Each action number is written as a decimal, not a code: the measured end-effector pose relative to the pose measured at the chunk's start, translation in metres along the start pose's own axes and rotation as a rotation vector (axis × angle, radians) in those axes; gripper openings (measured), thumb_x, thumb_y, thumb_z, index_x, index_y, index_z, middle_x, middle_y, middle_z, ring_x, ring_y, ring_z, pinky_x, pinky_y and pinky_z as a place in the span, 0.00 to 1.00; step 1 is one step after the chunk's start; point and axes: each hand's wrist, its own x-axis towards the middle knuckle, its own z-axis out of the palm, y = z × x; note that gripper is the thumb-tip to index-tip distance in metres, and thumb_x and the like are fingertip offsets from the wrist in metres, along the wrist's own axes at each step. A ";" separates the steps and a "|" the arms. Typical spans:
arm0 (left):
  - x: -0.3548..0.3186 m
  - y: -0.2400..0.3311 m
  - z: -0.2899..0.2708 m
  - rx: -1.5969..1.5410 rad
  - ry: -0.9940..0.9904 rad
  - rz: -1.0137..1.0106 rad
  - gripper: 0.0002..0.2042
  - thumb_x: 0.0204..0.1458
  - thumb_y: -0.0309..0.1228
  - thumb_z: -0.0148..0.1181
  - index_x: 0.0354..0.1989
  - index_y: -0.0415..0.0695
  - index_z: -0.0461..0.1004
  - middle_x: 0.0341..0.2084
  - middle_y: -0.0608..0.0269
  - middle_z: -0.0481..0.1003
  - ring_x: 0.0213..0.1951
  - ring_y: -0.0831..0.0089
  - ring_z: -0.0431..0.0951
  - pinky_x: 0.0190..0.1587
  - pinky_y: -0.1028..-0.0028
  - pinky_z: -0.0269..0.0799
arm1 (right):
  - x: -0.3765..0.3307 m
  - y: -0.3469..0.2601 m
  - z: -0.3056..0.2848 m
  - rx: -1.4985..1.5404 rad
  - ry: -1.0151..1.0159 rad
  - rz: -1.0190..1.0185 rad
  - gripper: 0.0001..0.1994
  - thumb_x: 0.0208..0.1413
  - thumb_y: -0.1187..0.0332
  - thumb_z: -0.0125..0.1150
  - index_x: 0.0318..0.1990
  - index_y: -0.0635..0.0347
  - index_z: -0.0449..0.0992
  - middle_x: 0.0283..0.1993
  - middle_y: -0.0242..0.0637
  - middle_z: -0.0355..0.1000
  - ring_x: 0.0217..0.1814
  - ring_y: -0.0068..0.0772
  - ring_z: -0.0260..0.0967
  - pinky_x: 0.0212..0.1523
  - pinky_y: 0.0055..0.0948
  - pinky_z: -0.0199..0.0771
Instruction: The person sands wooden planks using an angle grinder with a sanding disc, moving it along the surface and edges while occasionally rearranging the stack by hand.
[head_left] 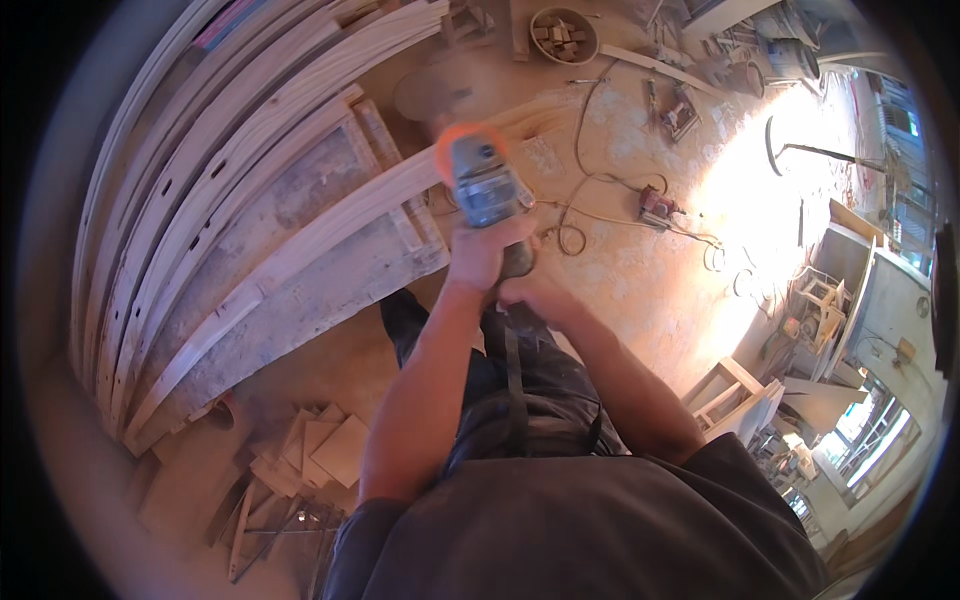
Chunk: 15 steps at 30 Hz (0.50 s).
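Sawdust covers the workshop floor (640, 290), with sunlight falling bright across it to the right of the power sander (487, 185). That sander (a grey body with an orange blur at its front end) is held out ahead of the person, its front end over the upper end of a long curved wooden plank (300, 250). The left hand (482, 252) is wrapped around the rear of the sander, fingers closed on the body. The right hand (532, 292) sits just behind and below it, also closed on the tool's back end, though its fingers are partly hidden. More curved planks (190, 180) lie stacked to the left of the sander. A cable (580, 215) loops over the floor just to the sander's right, and a round basket of wood blocks (563, 36) stands beyond it. Offcuts (320, 450) lie scattered well below the sander, beside the person's left arm.
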 end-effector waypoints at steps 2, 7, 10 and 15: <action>0.005 0.007 0.014 0.119 -0.022 -0.080 0.12 0.47 0.31 0.71 0.36 0.36 0.81 0.27 0.56 0.81 0.28 0.67 0.81 0.34 0.67 0.77 | -0.003 -0.002 -0.006 0.292 -0.014 0.076 0.16 0.38 0.77 0.66 0.39 0.68 0.77 0.28 0.39 0.77 0.27 0.34 0.76 0.30 0.31 0.77; 0.031 -0.020 0.080 0.077 -0.020 -0.144 0.12 0.46 0.30 0.71 0.35 0.35 0.81 0.27 0.54 0.80 0.28 0.66 0.80 0.34 0.67 0.77 | 0.007 0.013 -0.087 0.190 -0.019 0.073 0.20 0.36 0.75 0.68 0.42 0.66 0.75 0.30 0.37 0.76 0.28 0.29 0.75 0.31 0.30 0.76; 0.023 -0.017 0.069 -0.032 0.021 -0.120 0.12 0.48 0.31 0.69 0.35 0.34 0.80 0.27 0.52 0.80 0.28 0.64 0.81 0.35 0.66 0.77 | 0.005 -0.016 -0.076 0.074 -0.036 0.010 0.27 0.35 0.70 0.71 0.48 0.63 0.73 0.33 0.34 0.76 0.32 0.25 0.73 0.35 0.29 0.76; 0.051 -0.009 0.096 0.097 -0.051 -0.125 0.11 0.48 0.32 0.69 0.34 0.36 0.80 0.28 0.54 0.81 0.29 0.66 0.81 0.36 0.68 0.77 | 0.024 -0.014 -0.099 0.177 0.028 0.052 0.28 0.34 0.76 0.69 0.50 0.64 0.71 0.31 0.36 0.76 0.28 0.30 0.75 0.31 0.30 0.76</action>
